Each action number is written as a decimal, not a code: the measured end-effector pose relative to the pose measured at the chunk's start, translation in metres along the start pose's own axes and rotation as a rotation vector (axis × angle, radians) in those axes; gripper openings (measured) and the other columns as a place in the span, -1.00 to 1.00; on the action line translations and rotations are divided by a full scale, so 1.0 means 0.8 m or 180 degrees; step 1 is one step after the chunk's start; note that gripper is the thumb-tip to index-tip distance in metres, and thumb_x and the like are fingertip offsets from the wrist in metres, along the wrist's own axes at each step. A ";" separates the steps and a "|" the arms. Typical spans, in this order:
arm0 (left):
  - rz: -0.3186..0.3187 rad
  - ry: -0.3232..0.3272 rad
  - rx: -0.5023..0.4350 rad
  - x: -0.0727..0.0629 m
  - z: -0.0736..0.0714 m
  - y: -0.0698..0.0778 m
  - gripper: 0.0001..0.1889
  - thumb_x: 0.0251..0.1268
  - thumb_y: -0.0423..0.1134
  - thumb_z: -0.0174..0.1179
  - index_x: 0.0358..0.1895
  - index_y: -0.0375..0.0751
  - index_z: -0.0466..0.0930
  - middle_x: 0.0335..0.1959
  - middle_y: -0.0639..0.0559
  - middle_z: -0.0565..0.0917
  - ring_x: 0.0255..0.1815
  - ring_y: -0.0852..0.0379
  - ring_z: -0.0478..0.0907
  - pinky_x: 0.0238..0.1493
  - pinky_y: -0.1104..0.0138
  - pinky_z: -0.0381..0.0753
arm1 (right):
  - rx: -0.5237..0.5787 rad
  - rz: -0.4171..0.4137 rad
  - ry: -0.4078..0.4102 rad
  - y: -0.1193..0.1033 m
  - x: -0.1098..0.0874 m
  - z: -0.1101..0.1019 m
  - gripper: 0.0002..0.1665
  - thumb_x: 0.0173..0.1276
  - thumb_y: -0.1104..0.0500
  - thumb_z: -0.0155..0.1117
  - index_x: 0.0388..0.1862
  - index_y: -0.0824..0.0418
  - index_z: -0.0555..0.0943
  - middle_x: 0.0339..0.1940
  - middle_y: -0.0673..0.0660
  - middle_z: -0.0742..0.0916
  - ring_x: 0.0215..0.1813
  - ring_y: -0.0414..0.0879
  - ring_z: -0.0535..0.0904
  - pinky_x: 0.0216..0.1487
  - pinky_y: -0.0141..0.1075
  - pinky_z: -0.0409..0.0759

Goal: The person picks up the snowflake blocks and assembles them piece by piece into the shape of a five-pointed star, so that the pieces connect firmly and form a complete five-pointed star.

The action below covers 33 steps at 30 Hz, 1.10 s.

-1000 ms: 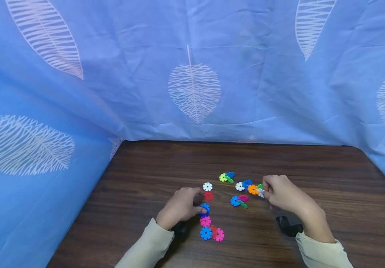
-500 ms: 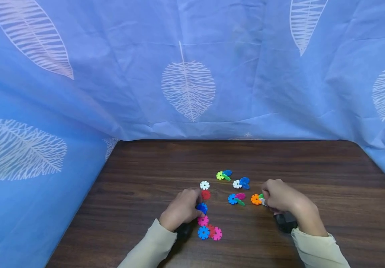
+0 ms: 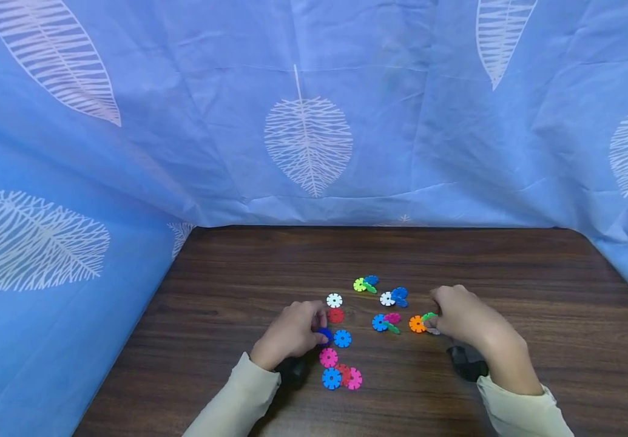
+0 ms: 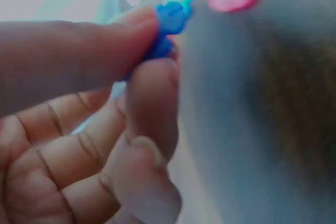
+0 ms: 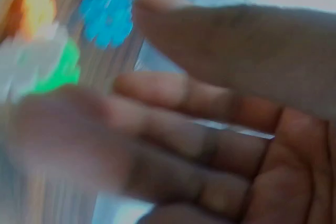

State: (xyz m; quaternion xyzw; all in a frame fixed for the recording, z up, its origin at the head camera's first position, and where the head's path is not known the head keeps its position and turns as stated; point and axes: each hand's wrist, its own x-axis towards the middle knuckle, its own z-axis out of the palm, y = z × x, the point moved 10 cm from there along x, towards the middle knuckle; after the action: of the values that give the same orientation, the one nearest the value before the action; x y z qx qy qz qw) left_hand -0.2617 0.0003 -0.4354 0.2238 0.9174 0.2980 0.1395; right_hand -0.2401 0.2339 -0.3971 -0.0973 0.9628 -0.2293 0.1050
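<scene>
The left hand [image 3: 289,334] is stretched in from the table's [image 3: 565,291] near left, with a dark blue disc [image 3: 324,335] pinched between thumb and index finger; the remaining fingers are bent toward the palm. The right hand [image 3: 466,315] is reached in from the near right, pointed toward the left edge, its thumb and fingers parted with nothing held between them (the view from that wrist is blurred). Beside its fingertips, an orange disc [image 3: 417,324], a green disc [image 3: 429,317] and a pale disc [image 3: 432,328] are grouped on the table; whether the pale one is touched cannot be told. Compared with half a second ago, the dark blue disc has been drawn slightly toward the table's left edge, and a light blue disc [image 3: 343,338] has been fully exposed to its right. The orange disc's group, seen a second ago beside a white disc [image 3: 387,298] and blue discs [image 3: 399,294], has been brought farther from the table's far edge.
</scene>
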 end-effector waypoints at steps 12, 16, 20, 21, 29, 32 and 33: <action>0.0339 0.0210 -0.0789 -0.016 -0.032 -0.001 -0.97 0.38 -0.40 0.34 -0.25 -0.21 0.71 -0.46 0.12 0.66 -0.50 0.22 0.54 -0.47 0.37 0.55 | 0.0152 -0.0696 -0.0376 -0.126 0.050 0.090 -0.57 0.26 0.36 0.52 0.10 0.37 0.66 -0.17 0.12 0.78 -0.28 -0.11 0.62 -0.18 -0.10 0.69; 0.0240 0.0277 -0.1015 -0.019 -0.034 -0.009 -0.97 0.40 -0.44 0.31 -0.19 -0.34 0.70 -0.46 0.04 0.65 -0.54 0.16 0.60 -0.48 0.35 0.64 | -0.0035 -0.0511 -0.0498 -0.128 0.059 0.114 -0.61 0.18 0.31 0.61 -0.04 0.31 0.67 -0.35 0.08 0.72 -0.40 -0.10 0.55 -0.33 -0.14 0.62; 0.0095 0.0311 -0.1230 -0.022 -0.034 -0.019 -0.97 0.38 -0.48 0.31 -0.21 -0.42 0.70 -0.46 -0.02 0.65 -0.55 0.08 0.66 -0.47 0.25 0.74 | -0.0193 -0.0513 -0.0450 -0.128 0.062 0.124 -0.66 0.17 0.30 0.62 -0.23 0.20 0.58 -0.54 -0.01 0.55 -0.51 -0.10 0.45 -0.46 -0.20 0.49; 0.0081 0.0304 -0.1271 -0.023 -0.034 -0.020 -0.97 0.38 -0.48 0.31 -0.23 -0.42 0.70 -0.46 -0.03 0.66 -0.54 0.08 0.67 -0.47 0.22 0.75 | -0.0187 -0.0523 -0.0423 -0.128 0.062 0.125 -0.67 0.17 0.31 0.61 -0.24 0.19 0.57 -0.53 -0.01 0.55 -0.51 -0.10 0.44 -0.46 -0.20 0.48; 0.0018 0.0251 -0.1347 -0.026 -0.035 -0.024 -0.92 0.49 -0.41 0.24 -0.25 -0.30 0.61 -0.47 -0.06 0.65 -0.58 0.12 0.63 -0.51 0.23 0.73 | 0.0094 -0.0698 -0.0417 -0.130 0.066 0.125 -0.66 0.23 0.32 0.56 -0.41 0.16 0.49 -0.58 -0.02 0.51 -0.55 -0.16 0.37 -0.49 -0.30 0.33; -0.0033 0.0207 -0.1525 -0.025 -0.034 -0.027 -0.95 0.54 -0.42 0.17 -0.18 -0.33 0.54 -0.48 -0.09 0.68 -0.59 0.11 0.64 -0.48 0.21 0.75 | 0.0234 -0.0898 -0.0450 -0.135 0.065 0.117 -0.75 0.32 0.30 0.49 -0.40 0.16 0.55 -0.60 -0.06 0.48 -0.57 -0.21 0.34 -0.52 -0.35 0.28; -0.0037 0.0192 -0.1592 -0.024 -0.033 -0.027 -0.95 0.55 -0.43 0.15 -0.16 -0.35 0.53 -0.49 -0.09 0.68 -0.58 0.11 0.64 -0.46 0.20 0.76 | 0.0307 -0.1003 -0.0402 -0.138 0.065 0.111 -0.77 0.36 0.31 0.46 -0.41 0.17 0.56 -0.61 -0.07 0.47 -0.57 -0.23 0.33 -0.53 -0.37 0.27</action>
State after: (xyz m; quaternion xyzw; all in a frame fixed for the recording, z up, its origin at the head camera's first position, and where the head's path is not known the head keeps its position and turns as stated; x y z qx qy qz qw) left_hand -0.2624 -0.0378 -0.4256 0.1680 0.8201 0.5215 0.1649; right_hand -0.2524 0.0875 -0.4313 -0.2560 0.9150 -0.2823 0.1325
